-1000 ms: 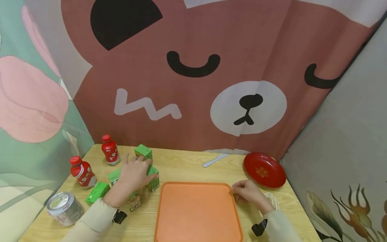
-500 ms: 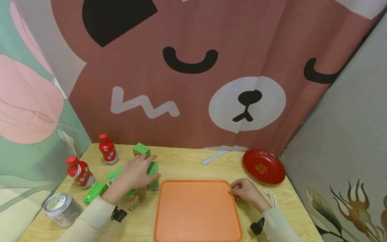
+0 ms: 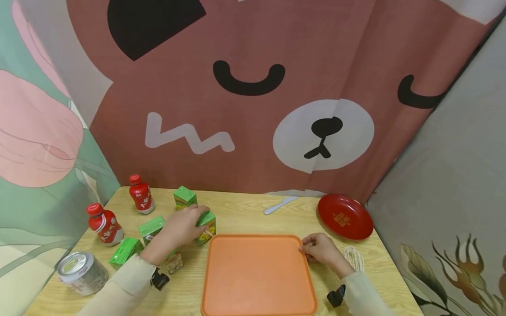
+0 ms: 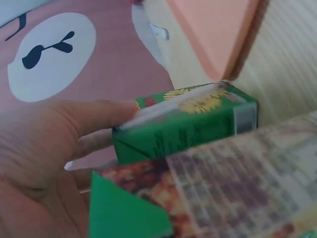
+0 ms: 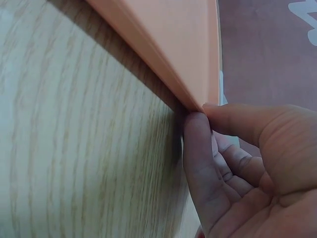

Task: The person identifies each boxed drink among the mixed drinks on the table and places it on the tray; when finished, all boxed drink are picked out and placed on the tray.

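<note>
My left hand (image 3: 182, 229) grips a green juice box (image 3: 207, 227) just beyond the far left corner of the orange tray (image 3: 258, 276). In the left wrist view, the thumb lies on the face of this juice box (image 4: 193, 116) beside its wrapped straw, with other fingers behind it. Another printed carton (image 4: 233, 188) fills the foreground there and hides part of the hand. At the tray's far right corner, my right hand (image 3: 322, 249) pinches the rim. Thumb and index finger of the right hand (image 5: 237, 158) meet on that corner in the right wrist view.
Several more juice boxes (image 3: 152, 226) stand left of the tray. Farther left are two red bottles (image 3: 141, 196) and a silver can (image 3: 83, 273). A pale knife (image 3: 280, 205), a red plate (image 3: 357, 215) and a white looped item (image 3: 354, 259) lie behind and to the right.
My left hand has closed on the juice box, turned it and moved it slightly right, to the tray's corner. The right hand stays at the tray.
</note>
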Demonstrator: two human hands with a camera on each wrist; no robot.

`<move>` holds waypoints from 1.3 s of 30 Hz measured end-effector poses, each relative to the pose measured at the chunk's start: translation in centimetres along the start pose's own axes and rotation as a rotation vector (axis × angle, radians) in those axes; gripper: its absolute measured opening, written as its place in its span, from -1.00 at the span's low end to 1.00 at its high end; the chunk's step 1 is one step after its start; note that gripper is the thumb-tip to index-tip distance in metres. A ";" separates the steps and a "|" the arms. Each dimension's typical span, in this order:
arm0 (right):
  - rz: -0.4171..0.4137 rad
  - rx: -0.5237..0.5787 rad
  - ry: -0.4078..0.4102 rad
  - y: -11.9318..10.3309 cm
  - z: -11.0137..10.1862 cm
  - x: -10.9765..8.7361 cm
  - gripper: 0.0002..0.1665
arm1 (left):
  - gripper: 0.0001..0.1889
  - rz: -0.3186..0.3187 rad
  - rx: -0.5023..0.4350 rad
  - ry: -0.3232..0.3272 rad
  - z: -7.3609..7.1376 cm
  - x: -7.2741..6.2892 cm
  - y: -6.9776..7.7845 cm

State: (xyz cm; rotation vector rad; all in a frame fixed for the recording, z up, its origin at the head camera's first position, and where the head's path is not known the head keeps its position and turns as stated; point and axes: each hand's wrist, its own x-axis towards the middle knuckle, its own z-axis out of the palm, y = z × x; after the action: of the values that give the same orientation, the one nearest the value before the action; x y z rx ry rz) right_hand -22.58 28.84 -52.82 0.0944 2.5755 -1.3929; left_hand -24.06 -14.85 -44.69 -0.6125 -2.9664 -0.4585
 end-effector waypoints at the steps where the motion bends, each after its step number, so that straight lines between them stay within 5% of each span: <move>1: 0.001 0.003 0.001 0.0 0.0 0.0 -0.82 | -0.47 0.006 -0.003 0.018 0.0 0.1 0.1; 6: 0.000 0.015 -0.016 0.3 -0.1 0.1 -0.78 | -0.56 0.074 -0.033 0.118 -0.2 0.7 1.2; 10: -0.004 0.016 -0.013 0.4 -0.3 -0.1 -0.76 | -0.58 0.162 -0.097 0.151 -0.8 1.8 3.5; 14: -0.010 0.020 -0.020 0.7 -0.4 -0.4 -0.76 | -0.59 0.248 -0.154 0.104 -0.4 3.0 6.4; 22: -0.100 0.003 -0.023 0.8 0.0 0.0 -0.77 | -0.61 0.353 -0.190 -0.011 3.4 5.6 10.9; 31: -0.126 -0.088 -0.008 0.6 0.0 0.3 -0.74 | -0.64 0.381 -0.140 -0.079 5.8 8.3 14.2; 39: -0.117 -0.051 -0.034 1.0 -0.3 -0.3 -0.73 | -0.65 0.381 -0.172 -0.113 6.7 8.9 15.7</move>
State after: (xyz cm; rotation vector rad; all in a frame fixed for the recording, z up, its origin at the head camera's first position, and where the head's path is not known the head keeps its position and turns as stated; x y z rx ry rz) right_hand -22.16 29.65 -53.36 -0.0891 2.6243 -1.3536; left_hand -26.12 4.23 -45.53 -1.2278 -2.8261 -0.6617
